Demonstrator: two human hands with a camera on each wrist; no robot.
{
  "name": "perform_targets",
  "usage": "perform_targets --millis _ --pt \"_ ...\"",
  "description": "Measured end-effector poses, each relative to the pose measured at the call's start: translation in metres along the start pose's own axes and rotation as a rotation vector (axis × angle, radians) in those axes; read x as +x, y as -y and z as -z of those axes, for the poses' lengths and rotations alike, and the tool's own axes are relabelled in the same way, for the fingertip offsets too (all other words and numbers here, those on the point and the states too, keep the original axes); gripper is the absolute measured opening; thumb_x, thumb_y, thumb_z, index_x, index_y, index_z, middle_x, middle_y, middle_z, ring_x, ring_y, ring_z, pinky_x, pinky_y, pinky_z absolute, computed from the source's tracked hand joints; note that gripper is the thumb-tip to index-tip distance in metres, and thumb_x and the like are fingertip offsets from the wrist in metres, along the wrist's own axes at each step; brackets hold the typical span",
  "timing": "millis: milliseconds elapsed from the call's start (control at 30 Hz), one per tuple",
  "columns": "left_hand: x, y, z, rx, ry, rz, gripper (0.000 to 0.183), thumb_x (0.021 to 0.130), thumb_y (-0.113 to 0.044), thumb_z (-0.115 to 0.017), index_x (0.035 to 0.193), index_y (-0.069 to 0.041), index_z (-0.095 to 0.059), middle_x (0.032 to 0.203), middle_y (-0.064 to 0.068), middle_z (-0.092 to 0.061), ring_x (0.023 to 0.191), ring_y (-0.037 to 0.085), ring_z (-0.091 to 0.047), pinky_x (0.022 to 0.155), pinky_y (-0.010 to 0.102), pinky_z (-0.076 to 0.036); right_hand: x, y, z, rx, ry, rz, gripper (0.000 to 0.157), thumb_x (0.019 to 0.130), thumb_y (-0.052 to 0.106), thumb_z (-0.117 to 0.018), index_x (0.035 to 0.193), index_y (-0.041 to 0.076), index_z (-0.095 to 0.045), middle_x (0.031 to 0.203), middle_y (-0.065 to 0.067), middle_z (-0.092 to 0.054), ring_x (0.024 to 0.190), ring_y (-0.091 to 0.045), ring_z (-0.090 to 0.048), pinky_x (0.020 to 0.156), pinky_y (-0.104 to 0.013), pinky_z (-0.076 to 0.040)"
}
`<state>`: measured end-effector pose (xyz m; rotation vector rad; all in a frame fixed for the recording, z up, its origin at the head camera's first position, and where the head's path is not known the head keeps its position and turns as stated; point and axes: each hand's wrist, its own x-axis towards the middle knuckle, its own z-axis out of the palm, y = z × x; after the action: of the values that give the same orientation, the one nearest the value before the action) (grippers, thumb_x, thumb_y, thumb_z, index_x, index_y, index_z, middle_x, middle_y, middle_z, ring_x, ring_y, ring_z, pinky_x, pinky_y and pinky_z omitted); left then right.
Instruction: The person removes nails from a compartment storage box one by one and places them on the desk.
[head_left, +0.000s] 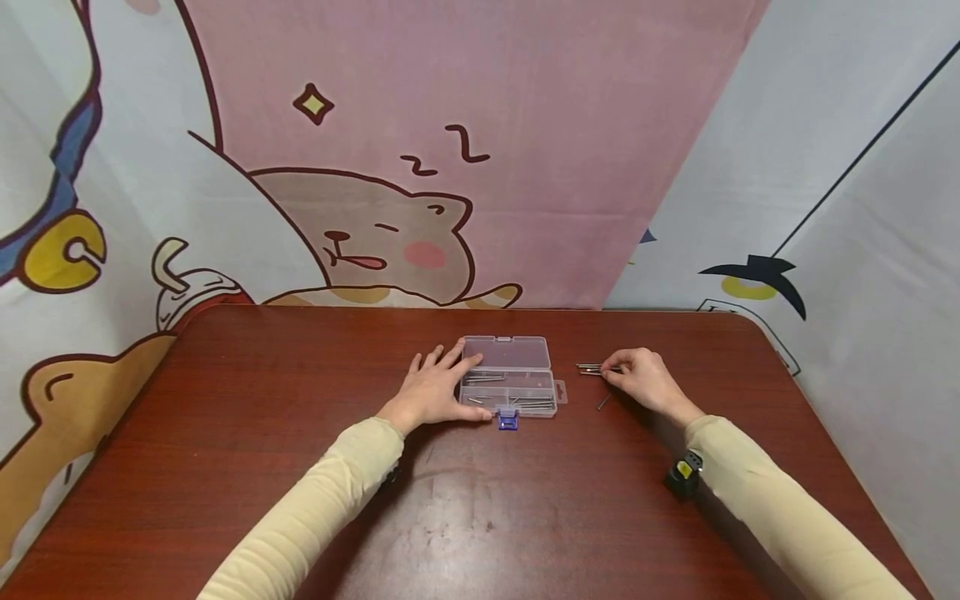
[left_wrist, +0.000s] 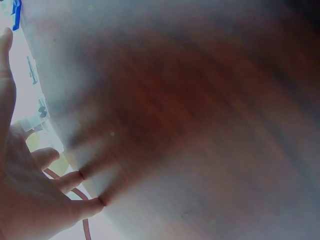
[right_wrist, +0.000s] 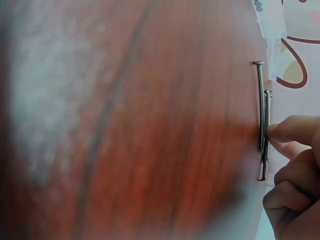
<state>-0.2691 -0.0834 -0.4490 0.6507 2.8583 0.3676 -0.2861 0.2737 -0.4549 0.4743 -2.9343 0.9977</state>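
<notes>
A clear plastic box (head_left: pixel 529 382) with its lid raised stands mid-table, nails lying in its compartments. Against its left side rests my left hand (head_left: pixel 435 390), fingers spread and straight, thumb along the front edge near the blue latch (head_left: pixel 507 419). Right of the box, my right hand (head_left: pixel 643 379) pinches at a few loose nails (head_left: pixel 588 367) with thumb and index finger. In the right wrist view these nails (right_wrist: pixel 260 100) lie side by side at the fingertips, the other fingers curled in. A single nail (head_left: pixel 603 403) lies apart, just nearer to me.
The brown wooden table (head_left: pixel 480 517) spreads around the box on all sides. A printed cloth (head_left: pixel 562 167) with cartoon animals hangs behind its back edge and along both sides. A clear hang tab (head_left: pixel 561 392) sticks out from the box's right side.
</notes>
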Motion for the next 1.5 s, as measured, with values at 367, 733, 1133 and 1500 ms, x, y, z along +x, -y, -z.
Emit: perform_targets --millis 367,733,1133,1500 --pt "-0.001 -0.001 0.002 -0.001 -0.009 -0.003 0.101 0.070 -0.075 -0.065 0.153 -0.028 -0.032 0.160 0.006 -0.013 0.141 0.039 -0.020 0.109 0.061 -0.014 0.002 0.003 -0.003 0.005 -0.030 -0.021 0.007 0.086 0.003 -0.067 0.090 0.000 -0.072 0.054 0.005 -0.042 0.051 -0.011 -0.036 0.048 -0.025 -0.027" --pt "0.000 0.000 0.000 0.005 -0.006 0.002 0.101 0.070 -0.076 -0.065 0.153 -0.028 -0.031 0.161 0.006 -0.012 0.142 0.038 -0.020 0.109 0.060 -0.014 0.001 0.016 -0.007 0.052 -0.035 -0.038 0.009 0.086 0.004 -0.067 0.092 0.001 -0.072 0.051 0.006 -0.036 0.046 -0.009 -0.032 0.046 -0.025 -0.027" --pt "-0.001 0.000 0.001 -0.001 -0.011 0.001 0.102 0.069 -0.076 -0.065 0.152 -0.028 -0.032 0.161 0.005 -0.012 0.142 0.038 -0.020 0.109 0.060 -0.013 0.006 0.039 -0.017 0.126 -0.094 0.015 0.007 0.084 0.005 -0.071 0.090 0.004 -0.074 0.051 0.009 -0.033 0.045 -0.004 -0.029 0.047 -0.025 -0.026" --pt "0.000 0.001 0.000 -0.001 -0.011 -0.003 0.102 0.070 -0.076 -0.065 0.153 -0.028 -0.032 0.161 0.005 -0.012 0.142 0.038 -0.020 0.110 0.060 -0.013 0.010 0.058 -0.031 0.216 -0.074 0.045 0.006 0.083 0.005 -0.072 0.089 0.002 -0.074 0.049 0.009 -0.031 0.042 -0.003 -0.028 0.043 -0.024 -0.025"
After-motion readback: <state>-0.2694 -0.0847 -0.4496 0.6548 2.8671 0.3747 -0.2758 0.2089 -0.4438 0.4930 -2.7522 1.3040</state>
